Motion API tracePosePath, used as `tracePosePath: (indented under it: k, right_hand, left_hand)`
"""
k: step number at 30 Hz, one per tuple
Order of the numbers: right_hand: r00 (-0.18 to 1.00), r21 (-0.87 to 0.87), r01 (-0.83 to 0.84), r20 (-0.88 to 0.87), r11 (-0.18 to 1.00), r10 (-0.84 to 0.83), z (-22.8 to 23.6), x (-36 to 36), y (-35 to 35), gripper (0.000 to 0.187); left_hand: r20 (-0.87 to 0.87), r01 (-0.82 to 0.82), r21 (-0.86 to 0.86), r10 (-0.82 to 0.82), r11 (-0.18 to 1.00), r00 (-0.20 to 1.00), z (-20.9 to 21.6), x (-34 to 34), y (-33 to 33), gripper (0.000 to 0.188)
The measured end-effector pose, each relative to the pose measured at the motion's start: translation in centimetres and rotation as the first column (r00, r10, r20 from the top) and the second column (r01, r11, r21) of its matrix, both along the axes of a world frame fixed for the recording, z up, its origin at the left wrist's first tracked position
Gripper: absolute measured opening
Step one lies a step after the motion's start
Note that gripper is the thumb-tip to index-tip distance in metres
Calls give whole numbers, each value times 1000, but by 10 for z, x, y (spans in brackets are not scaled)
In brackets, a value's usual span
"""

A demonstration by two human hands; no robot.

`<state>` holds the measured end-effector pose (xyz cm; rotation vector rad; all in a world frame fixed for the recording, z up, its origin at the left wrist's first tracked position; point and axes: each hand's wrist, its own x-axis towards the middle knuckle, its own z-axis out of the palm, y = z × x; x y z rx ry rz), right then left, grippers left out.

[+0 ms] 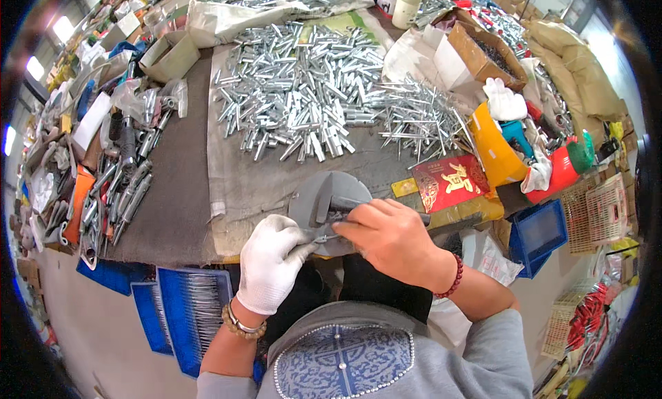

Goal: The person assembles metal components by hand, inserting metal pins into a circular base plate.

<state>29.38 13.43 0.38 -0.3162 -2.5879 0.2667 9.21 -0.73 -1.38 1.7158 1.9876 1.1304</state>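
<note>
My left hand (273,262), in a white glove, pinches a small metal part (321,239) at the table's near edge. My bare right hand (398,242) has its thumb and fingers pressed together just right of that part; what they grip is hidden. Both hands are at the near side of a grey round fixture (307,198) with a raised block on top. Beyond it lies a large heap of short silver metal tubes (296,89). Thin metal rods (422,120) form a smaller pile to the right of the tubes.
A red card (452,182) lies right of the fixture, near a yellow bin (495,147) and a white glove (505,99). An open cardboard box (486,54) stands behind. Tools (127,171) crowd the left side. Blue crates (193,316) holding rods sit below the table.
</note>
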Motion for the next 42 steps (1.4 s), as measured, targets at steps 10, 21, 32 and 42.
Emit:
tracePosePath:
  k: [10, 21, 32, 42]
  right_hand:
    - [925, 126, 379, -47, 917, -376, 1, -12, 107, 12]
    - [941, 300, 262, 129, 917, -311, -7, -34, 124, 8]
    - [997, -279, -68, 3, 958, 72, 11, -20, -2, 24]
    - [994, -214, -58, 76, 975, 76, 10, -22, -12, 25]
  left_hand:
    - [-5, -9, 45, 10, 999, 1000, -1, 1, -2, 15]
    - [-45, 0, 78, 3, 997, 999, -4, -1, -2, 14]
    - [-138, 10, 103, 4, 995, 990, -2, -1, -2, 18]
    - [-110, 11, 94, 0, 995, 994, -2, 0, -3, 19]
